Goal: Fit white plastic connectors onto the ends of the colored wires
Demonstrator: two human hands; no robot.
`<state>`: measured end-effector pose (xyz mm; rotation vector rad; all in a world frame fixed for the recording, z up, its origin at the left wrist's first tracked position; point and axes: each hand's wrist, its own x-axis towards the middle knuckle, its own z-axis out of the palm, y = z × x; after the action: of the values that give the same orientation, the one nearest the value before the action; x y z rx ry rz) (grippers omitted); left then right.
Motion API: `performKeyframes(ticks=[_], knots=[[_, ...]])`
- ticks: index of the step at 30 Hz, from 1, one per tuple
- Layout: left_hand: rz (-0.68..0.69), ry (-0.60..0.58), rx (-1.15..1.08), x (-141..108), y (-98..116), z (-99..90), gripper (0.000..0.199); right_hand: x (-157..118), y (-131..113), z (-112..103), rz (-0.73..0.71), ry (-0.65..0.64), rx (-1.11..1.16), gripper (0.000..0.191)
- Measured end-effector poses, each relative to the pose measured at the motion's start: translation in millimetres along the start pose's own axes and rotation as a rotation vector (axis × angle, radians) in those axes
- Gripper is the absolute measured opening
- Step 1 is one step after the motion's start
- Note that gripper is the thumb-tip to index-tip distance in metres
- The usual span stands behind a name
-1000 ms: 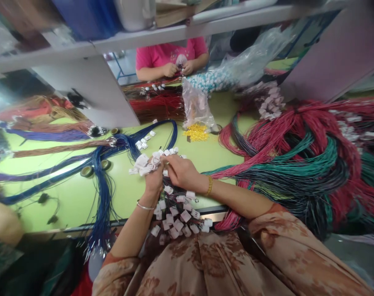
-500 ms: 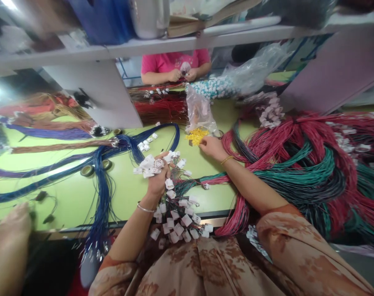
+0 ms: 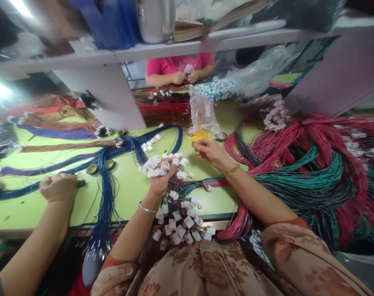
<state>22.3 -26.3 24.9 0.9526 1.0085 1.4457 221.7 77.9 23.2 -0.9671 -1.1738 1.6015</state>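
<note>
My left hand (image 3: pixel 161 180) is closed around a bunch of white plastic connectors (image 3: pixel 156 165) with thin wires trailing from them. More wired connectors (image 3: pixel 181 226) hang below it over the table's front edge. My right hand (image 3: pixel 210 152) has its fingertips pinched together, just in front of a small heap of yellow plastic pieces (image 3: pixel 201 135). Whatever those fingertips hold is too small to make out. Behind the heap stands a clear plastic bag (image 3: pixel 202 111).
Red, green and black wire bundles (image 3: pixel 298 164) fill the right side. Blue wires (image 3: pixel 105 181) and tape rolls (image 3: pixel 92 169) lie to the left. A co-worker's hand (image 3: pixel 59 187) rests at far left; another person in pink (image 3: pixel 179 68) sits opposite. A shelf (image 3: pixel 187 46) crosses above.
My right hand has drawn back slightly from the yellow pieces towards me, fingertips pinched. The co-worker's arm at left has reached further onto the table. My left hand still holds the connectors.
</note>
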Motion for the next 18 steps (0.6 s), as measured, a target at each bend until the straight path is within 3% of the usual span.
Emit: performKeyframes(ticks=[5,11,18], knots=[[0.028,-0.022,0.094,-1,-5,-5.3,0.045,-22,-13,28,0.111,-0.137,0.261,0.037],[0.024,-0.036,0.142,-2,-7,-8.7,0.045,-32,-14,31,0.164,-0.256,0.302,0.026],[0.052,-0.051,0.198,-3,-5,-8.2,0.045,-43,-14,41,-0.053,-0.225,0.091,0.032]])
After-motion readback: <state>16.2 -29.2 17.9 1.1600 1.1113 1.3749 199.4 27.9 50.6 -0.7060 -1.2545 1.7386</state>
